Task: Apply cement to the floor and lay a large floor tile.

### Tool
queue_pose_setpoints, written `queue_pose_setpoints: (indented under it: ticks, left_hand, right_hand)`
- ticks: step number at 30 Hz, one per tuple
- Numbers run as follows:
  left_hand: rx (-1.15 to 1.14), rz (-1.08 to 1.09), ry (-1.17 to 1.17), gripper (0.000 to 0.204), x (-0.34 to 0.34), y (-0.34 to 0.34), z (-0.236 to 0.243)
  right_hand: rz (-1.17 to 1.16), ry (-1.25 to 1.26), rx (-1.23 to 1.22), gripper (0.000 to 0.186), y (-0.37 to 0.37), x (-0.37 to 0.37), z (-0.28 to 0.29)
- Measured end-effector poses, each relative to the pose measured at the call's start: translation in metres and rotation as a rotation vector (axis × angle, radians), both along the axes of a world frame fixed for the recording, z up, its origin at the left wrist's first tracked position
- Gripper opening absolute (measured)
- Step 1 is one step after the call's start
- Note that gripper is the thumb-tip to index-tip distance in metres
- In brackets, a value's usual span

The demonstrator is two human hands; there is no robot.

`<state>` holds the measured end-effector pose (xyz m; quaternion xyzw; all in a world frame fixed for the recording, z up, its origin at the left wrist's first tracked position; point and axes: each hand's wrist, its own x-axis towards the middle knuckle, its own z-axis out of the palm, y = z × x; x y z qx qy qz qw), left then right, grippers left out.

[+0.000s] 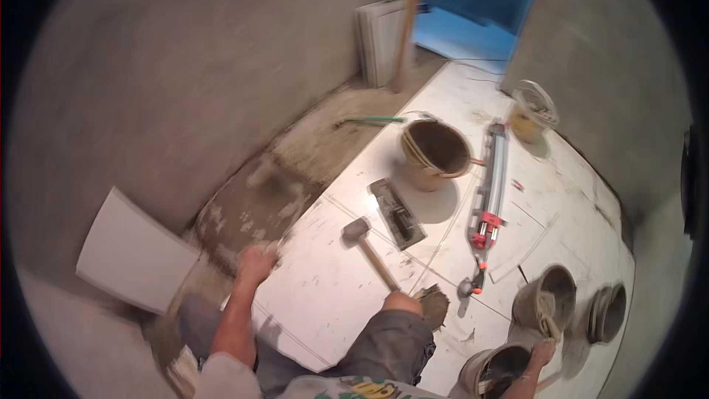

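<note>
My left hand (257, 262) is at the left edge of the white floor tiles (310, 273), fingers curled in. Blur hides whether they grip anything there. Over at the lower right, my right hand (544, 352) is closed between two buckets. A limp beige thing, perhaps a rag (547, 312), hangs over the rim of the upper bucket (526, 303) just above that hand. The lower bucket (476, 371) has something dark inside. A rubber mallet (378, 260) lies on the tiles by my knee, with a dirty grey notched-looking float (397, 214) beyond it.
A large bucket (436, 151) stands mid-floor beside a long silver tile cutter (493, 185) with red parts. Farther back is a clear-rimmed pail (532, 114). Stacked buckets (605, 314) sit at right. A loose tile (133, 255) leans at left; more tiles (380, 41) lean against the wall.
</note>
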<state>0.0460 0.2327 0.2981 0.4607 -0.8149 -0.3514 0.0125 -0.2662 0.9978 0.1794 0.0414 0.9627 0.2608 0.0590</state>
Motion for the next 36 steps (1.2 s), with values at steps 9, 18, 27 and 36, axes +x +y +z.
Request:
queue_pose_setpoints:
  ticks: [9, 18, 27, 36]
  left_hand:
    - [-0.358, 0.321, 0.335, 0.051, 0.143, -0.002, 0.051]
    - [-0.378, 1.335, 0.406, 0.052, 0.415, -0.092, -0.078]
    - [-0.668, 1.789, 0.650, 0.064, 0.571, -0.259, -0.094]
    - [-0.468, 1.716, 0.673, 0.062, 0.572, -0.265, -0.169]
  right_hand:
    - [0.319, 0.180, -0.947, 0.033, -0.305, -0.072, -0.022]
    - [1.508, -0.392, -1.140, 0.037, -0.854, 0.209, 0.109]
    - [2.440, -0.285, -1.150, 0.049, -1.115, 0.568, 0.192]
    - [2.464, -0.258, -0.871, 0.042, -1.152, 0.641, 0.178]
